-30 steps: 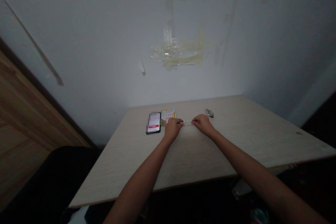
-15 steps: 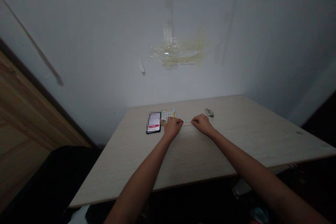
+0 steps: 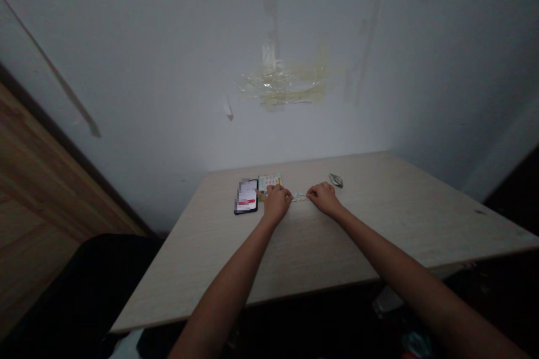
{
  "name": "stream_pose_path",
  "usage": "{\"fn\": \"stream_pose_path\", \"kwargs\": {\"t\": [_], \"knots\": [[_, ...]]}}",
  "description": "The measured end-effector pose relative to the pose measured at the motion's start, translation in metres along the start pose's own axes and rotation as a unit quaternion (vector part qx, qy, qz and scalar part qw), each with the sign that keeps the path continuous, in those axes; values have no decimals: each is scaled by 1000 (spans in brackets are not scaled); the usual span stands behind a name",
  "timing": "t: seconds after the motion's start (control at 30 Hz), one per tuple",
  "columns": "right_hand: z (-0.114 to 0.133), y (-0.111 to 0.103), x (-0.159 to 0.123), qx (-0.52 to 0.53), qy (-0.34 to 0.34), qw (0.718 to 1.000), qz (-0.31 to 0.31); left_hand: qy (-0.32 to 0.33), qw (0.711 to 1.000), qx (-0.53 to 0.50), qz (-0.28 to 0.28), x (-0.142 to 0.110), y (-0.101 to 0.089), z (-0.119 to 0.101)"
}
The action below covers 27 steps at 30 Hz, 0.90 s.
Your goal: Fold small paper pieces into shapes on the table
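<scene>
A thin, pale printed strip (image 3: pixel 300 197) lies low over the tabletop between my two hands; its exact kind is too small to make out. My left hand (image 3: pixel 275 202) pinches the strip's left end, with its thumb reaching out toward the phone. At the other end, the closed fingertips of my right hand (image 3: pixel 324 197) grip the strip. A printed card or booklet (image 3: pixel 269 180) in green, white and yellow lies just behind my left hand, which partly covers it. Left of that is a phone (image 3: pixel 246 197) with its screen lit.
A small crumpled green-and-white wrapper (image 3: pixel 336 180) rests behind my right hand. The light wooden table (image 3: pixel 379 219) meets a wall (image 3: pixel 177 67) that bears old clear tape (image 3: pixel 290 87). A dark chair-like shape (image 3: pixel 101 286) stands at the left, beside wood panelling (image 3: pixel 37 190).
My left hand has shifted very slightly and its fingers have bent a little differently. My right hand keeps its place at the strip's right end.
</scene>
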State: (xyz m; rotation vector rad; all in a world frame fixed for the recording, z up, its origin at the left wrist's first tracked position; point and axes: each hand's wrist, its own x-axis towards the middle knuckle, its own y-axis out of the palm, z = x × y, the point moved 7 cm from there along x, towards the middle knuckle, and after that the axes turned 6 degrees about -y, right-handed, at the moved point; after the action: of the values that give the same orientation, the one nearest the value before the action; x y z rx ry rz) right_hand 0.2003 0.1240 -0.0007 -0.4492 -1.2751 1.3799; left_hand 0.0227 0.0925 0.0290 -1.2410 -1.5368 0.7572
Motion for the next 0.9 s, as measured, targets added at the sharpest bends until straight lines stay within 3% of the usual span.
{"fn": "stream_pose_path", "kwargs": {"t": [0.3,0.53,0.67,0.9], "knots": [[1,0,-2,-2,50,998,25,20,1000,-8,-16,0,1,1],[15,-11,-8,-14,-24,999,-21,62,996,-33,49,0,16,1],[21,-14,-11,-6,-75,997,-26,75,995,-45,52,-2,14,-2],[16,-13,-9,-14,-73,997,-25,118,991,-37,52,-8,5,-11]]}}
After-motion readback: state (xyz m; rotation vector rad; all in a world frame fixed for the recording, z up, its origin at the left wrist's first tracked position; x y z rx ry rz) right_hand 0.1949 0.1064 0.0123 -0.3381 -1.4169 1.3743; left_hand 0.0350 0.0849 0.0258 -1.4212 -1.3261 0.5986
